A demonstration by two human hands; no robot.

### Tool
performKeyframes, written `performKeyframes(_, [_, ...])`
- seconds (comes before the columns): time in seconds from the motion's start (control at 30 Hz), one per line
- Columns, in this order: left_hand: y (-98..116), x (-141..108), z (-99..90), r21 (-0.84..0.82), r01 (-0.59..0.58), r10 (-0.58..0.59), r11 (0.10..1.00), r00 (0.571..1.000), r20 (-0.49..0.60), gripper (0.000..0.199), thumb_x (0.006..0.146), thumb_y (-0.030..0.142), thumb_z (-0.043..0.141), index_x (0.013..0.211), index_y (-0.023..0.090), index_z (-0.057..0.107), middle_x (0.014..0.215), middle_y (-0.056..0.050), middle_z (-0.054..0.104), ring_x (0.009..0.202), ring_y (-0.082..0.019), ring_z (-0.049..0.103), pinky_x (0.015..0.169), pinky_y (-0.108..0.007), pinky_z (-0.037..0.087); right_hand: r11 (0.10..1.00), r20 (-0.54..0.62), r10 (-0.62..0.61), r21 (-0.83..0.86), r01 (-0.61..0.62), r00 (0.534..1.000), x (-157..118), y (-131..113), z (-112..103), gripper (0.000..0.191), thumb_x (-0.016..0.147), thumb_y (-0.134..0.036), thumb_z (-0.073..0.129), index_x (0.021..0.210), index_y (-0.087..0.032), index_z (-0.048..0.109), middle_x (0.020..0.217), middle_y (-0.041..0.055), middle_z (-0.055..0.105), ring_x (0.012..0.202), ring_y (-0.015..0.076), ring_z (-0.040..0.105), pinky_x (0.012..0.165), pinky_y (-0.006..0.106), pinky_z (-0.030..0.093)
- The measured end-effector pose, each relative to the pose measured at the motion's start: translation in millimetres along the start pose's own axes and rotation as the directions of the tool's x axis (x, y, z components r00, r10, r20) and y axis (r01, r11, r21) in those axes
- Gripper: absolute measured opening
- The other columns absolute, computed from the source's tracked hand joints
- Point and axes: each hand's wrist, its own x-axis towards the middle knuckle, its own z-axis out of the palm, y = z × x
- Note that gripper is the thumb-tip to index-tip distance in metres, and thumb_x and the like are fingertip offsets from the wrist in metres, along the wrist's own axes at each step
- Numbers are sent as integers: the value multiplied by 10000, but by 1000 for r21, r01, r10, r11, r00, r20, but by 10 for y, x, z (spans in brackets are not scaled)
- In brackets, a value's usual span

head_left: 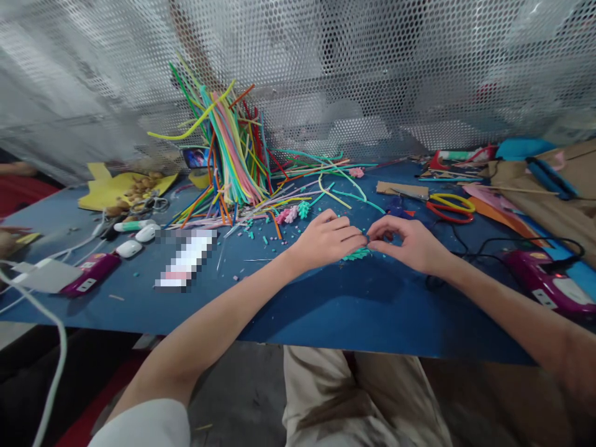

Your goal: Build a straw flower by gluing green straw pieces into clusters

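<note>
Over the blue table my left hand [328,241] is closed, fingers bent downward, on a teal pipe-cleaner piece [356,254] with short fringed tips. Much of that piece is hidden beneath the fingers. My right hand [407,243] meets the left fingertips, its thumb and index finger pinched together at the edge of the teal piece. What lies in that pinch is too small to make out. Just beyond the left hand are similar small pieces: a teal one [303,210], a pale pink one [291,214] and a darker pink one [282,216].
A tall bundle of coloured pipe cleaners [233,155] stands against the perforated metal screen [372,68]. Scissors [449,208] with red and yellow handles lie right, near a purple power strip [544,279]. Left are a blurred-out phone [186,261], cables and another purple power strip [93,273].
</note>
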Motion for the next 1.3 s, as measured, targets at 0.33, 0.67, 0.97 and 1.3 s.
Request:
performKeyframes(0.33, [4,0,42,159,-45,37,986,998,53,341,1069,347,361,1076,268,693,1040,-65,735,930,-187,579,783,-374,304,999,24,33,-2,-33,999,10,-13,27,256,855,-433,713,1023,-250,649,918,35,743,825,207,674,748,362,512])
performKeyframes(0.67, [-16,-3,21,62,2,0,998,999,-41,279,1038,372,456,1020,286,721,973,-49,738,879,-178,584,781,-354,316,999,49,19,-43,-17,999,-1,-10,12,175,902,-347,634,1036,-243,675,959,38,731,827,194,643,765,349,526])
performKeyframes(0.97, [-100,-73,-74,144,100,-110,985,992,65,286,981,435,539,982,230,739,915,-60,751,867,-203,629,781,-335,362,991,-85,-20,-135,8,996,2,158,-184,184,933,-409,625,964,-255,722,936,46,740,785,206,632,733,371,493])
performKeyframes(1.3, [-180,-329,45,62,62,-71,996,985,157,452,878,602,619,1113,226,699,1112,-87,706,937,-225,667,818,-319,440,989,-123,-133,-88,122,983,-34,119,-250,111,918,-399,665,922,-304,722,961,42,740,883,238,667,757,396,503])
